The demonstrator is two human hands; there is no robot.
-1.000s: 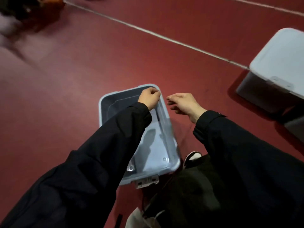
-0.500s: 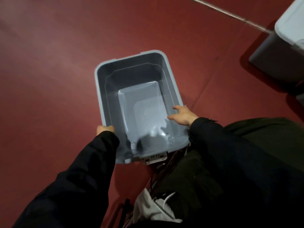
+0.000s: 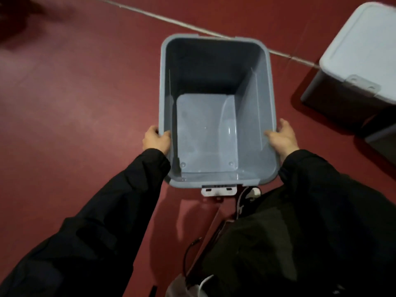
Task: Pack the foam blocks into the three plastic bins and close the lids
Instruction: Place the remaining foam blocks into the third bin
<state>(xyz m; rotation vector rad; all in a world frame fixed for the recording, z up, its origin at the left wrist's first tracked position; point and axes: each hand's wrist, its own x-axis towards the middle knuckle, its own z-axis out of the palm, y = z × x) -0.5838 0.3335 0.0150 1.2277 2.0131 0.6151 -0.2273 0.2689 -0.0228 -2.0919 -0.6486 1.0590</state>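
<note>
An open, empty grey-blue plastic bin (image 3: pixel 255 86) fills the middle of the view, its lid off and a white latch (image 3: pixel 218 190) at its near end. My left hand (image 3: pixel 155 140) grips the bin's left rim, thumb inside the wall. On the right rim my right hand (image 3: pixel 282 138) holds the bin the same way. No foam blocks are in view.
A second bin with its pale lid (image 3: pixel 362 52) closed stands at the right edge on the dark red floor. A white line (image 3: pixel 150 15) crosses the floor behind the open bin. Dark blurred shapes lie at the top left. My dark trousers and a shoe are below the bin.
Both hands have moved from above the bin to its two side rims. The bin now sits higher and larger in view, squarely between my arms.
</note>
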